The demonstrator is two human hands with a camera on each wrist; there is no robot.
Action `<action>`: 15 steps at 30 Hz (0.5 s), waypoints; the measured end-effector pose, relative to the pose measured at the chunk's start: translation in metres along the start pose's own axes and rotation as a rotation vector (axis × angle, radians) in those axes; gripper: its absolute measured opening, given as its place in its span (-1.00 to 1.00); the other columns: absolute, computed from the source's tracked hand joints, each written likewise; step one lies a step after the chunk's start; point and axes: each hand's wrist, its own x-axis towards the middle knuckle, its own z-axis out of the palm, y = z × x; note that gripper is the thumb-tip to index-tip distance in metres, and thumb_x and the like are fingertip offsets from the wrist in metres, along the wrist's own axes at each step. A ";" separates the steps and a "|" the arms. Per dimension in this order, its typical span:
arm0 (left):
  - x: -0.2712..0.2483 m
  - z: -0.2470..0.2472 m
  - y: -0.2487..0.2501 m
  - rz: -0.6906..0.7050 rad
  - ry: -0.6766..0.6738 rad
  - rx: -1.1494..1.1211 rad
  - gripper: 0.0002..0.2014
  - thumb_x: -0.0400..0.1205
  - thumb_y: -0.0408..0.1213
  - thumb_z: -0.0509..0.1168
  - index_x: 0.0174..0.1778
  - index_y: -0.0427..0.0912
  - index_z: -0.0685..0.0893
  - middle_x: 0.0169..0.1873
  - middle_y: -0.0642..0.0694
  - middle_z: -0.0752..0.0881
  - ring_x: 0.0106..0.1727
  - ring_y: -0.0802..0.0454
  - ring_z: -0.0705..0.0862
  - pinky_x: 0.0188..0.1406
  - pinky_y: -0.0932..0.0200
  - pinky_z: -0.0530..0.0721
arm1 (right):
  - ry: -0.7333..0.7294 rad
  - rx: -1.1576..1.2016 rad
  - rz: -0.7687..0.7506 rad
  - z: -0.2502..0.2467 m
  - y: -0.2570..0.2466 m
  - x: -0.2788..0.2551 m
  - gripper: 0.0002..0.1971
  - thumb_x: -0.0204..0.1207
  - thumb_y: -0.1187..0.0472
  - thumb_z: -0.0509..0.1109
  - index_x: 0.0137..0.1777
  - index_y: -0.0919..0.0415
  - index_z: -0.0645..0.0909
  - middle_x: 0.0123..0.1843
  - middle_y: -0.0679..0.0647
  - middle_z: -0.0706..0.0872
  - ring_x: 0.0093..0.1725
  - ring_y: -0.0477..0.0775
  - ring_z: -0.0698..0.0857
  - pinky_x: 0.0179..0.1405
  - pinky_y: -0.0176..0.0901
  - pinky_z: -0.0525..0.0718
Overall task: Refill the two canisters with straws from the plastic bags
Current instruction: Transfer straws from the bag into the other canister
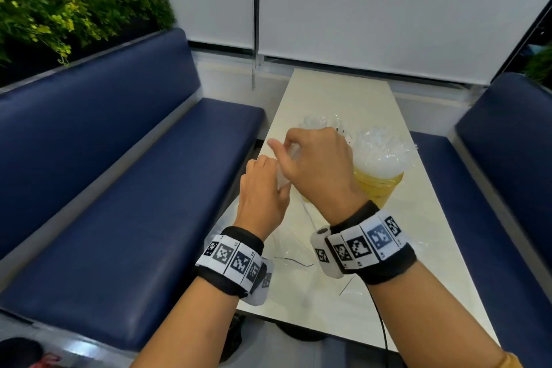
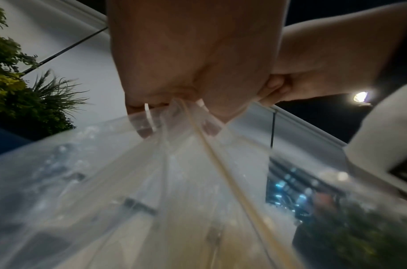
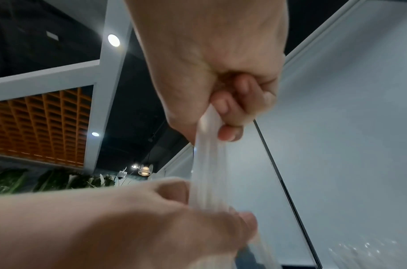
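Over the table (image 1: 334, 92), both hands are pinching a plastic bag (image 2: 152, 182) (neck twisted shut); next, working it open for straws.

Bare forearms wear black wristbands (image 1: 239, 263) ringed with white marker tiles (image 1: 363, 243) and a mustard sleeve (image 1: 507, 363)

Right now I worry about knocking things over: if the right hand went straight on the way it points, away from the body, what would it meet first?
Probably the nearer canister's wrapped straws just beyond the right hand, which pinches the plastic bag. Depth is unclear.
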 end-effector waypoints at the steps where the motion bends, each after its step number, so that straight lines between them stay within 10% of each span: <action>1: -0.002 0.000 -0.002 0.001 -0.003 -0.001 -0.90 0.67 -0.20 0.28 0.04 -0.10 0.53 -0.07 0.01 0.51 -0.02 -0.03 0.47 -0.03 -0.03 0.57 | -0.016 -0.009 -0.021 0.000 0.001 0.003 -0.63 0.63 -0.17 0.34 -0.10 0.10 0.80 -0.32 0.04 0.76 -0.34 0.02 0.65 -0.31 -0.31 0.38; 7: -0.004 -0.005 -0.014 -0.043 -0.032 0.035 -0.62 0.56 0.02 0.48 0.19 -0.04 0.57 0.05 0.14 0.46 0.08 0.09 0.45 0.08 0.12 0.49 | -0.072 -0.066 0.009 -0.047 0.033 0.060 -0.68 0.56 -0.15 0.36 -0.16 0.06 0.79 -0.24 0.05 0.75 -0.10 0.15 0.71 -0.08 -0.06 0.69; 15: 0.000 -0.012 -0.017 -0.069 -0.101 0.053 -0.42 0.52 -0.60 0.31 0.45 -0.09 0.56 0.32 0.05 0.51 0.34 0.06 0.46 0.08 0.27 0.57 | 0.122 -0.314 0.155 -0.071 0.091 0.134 -0.64 0.58 -0.12 0.34 0.05 0.14 0.80 0.04 0.24 0.77 0.15 0.34 0.68 -0.10 0.03 0.58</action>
